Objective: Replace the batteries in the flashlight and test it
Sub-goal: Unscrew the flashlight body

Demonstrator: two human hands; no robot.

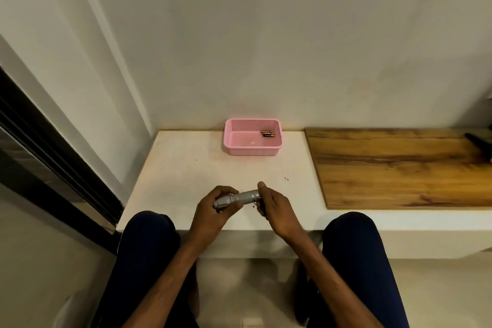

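Observation:
A silver flashlight (241, 197) lies crosswise between both hands, just above the white ledge (186, 168) near its front edge. My left hand (213, 210) wraps the wider head end on the left. My right hand (274, 206) grips the tail end, thumb pointing up; whether the tail cap is on or off is hidden by the fingers. At the back of the ledge a pink plastic basket (234, 141) holds a few dark batteries with copper tops (267, 134) in its right rear corner.
A wooden board (399, 168) covers the ledge to the right, with a dark object (476, 141) at its far right edge. A wall rises straight behind the basket. A dark door frame (53, 146) runs along the left. My knees sit below the ledge.

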